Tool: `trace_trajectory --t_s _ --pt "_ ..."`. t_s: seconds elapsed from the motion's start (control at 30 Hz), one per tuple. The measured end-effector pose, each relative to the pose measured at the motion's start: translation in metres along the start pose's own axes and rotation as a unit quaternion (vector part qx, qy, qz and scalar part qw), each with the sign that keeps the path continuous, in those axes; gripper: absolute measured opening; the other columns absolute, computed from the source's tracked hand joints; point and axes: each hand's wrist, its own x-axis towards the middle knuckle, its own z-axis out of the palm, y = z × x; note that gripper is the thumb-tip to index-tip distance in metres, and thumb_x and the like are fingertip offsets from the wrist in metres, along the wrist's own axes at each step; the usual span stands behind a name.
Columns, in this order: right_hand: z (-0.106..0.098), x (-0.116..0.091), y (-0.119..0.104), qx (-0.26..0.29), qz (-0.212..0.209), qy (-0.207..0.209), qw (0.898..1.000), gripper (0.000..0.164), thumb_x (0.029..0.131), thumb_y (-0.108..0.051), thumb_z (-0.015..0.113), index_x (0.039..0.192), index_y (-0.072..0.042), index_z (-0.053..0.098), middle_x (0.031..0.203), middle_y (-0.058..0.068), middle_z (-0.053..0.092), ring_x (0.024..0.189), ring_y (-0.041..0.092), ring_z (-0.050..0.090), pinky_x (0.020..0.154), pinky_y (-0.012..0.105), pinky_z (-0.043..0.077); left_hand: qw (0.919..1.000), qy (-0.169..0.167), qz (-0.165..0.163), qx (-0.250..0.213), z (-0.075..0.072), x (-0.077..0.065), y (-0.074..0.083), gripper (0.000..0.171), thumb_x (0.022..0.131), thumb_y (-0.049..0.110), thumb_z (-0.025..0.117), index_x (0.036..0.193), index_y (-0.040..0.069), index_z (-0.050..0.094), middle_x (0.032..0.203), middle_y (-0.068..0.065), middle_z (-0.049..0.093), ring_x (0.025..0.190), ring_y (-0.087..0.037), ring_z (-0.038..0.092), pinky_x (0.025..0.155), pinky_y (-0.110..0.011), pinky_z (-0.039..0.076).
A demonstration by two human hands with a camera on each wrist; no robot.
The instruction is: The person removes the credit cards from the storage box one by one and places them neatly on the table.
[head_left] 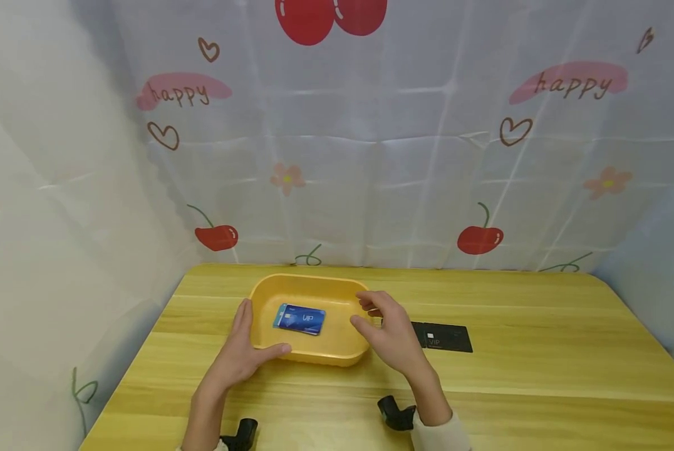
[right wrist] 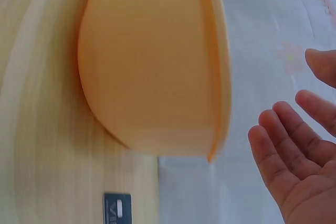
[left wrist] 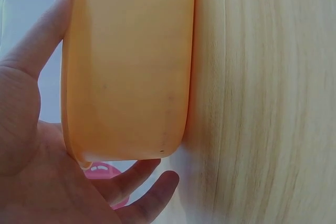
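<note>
Left grip [head_left: 241,354] grasping tray [head_left: 326,359]; right grip [head_left: 393,335] released.
Left thumb lies along the near rim, fingers against the left end; right fingers are spread just beside the right end. Tray rests on the counter [head_left: 551,357], left of centre, with blue cards [head_left: 303,319] inside. Black cards [head_left: 450,338] lie right of it; a printed sheet [head_left: 371,194] hangs at the far side.

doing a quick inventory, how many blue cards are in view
2 that I can see, both in the yellow tray: a dark blue VIP card on top, and a lighter blue card showing at its left edge. More may be hidden underneath.
</note>
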Motion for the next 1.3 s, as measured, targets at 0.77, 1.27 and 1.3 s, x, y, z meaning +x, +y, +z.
trace_trajectory --t_s 0.77,1.27,1.3 --pt "0.064 0.041 -0.022 -0.095 -0.029 -0.095 0.991 0.047 0.092 -0.022 0.072 0.132 -0.001 0.059 0.124 0.014 0.061 0.113 0.031 0.059 0.093 0.046 0.050 0.9998 0.009 0.016 -0.009 0.001 0.001 -0.002 0.125 0.080 0.045 0.080 0.156 -0.001 -0.008 0.162 -0.022 -0.009 0.147 -0.041 0.001 0.114 -0.056 0.013" --pt "0.103 0.055 -0.009 -0.066 -0.027 -0.044 0.996 0.046 0.090 -0.025 0.074 0.128 -0.003 0.063 0.124 0.011 0.061 0.114 0.029 0.058 0.094 0.046 0.049 0.9994 0.016 0.027 -0.017 0.001 0.000 -0.003 0.124 0.080 0.044 0.081 0.156 -0.001 -0.006 0.162 -0.022 -0.009 0.147 -0.041 0.003 0.114 -0.058 0.015" --pt "0.103 0.055 -0.008 -0.065 -0.022 -0.041 0.997 0.045 0.090 -0.024 0.075 0.128 -0.002 0.063 0.123 0.011 0.061 0.113 0.029 0.058 0.094 0.046 0.048 0.9993 0.017 0.028 -0.018 0.001 0.000 -0.002 0.124 0.080 0.044 0.081 0.156 0.000 -0.006 0.162 -0.021 -0.009 0.147 -0.041 0.003 0.114 -0.058 0.015"
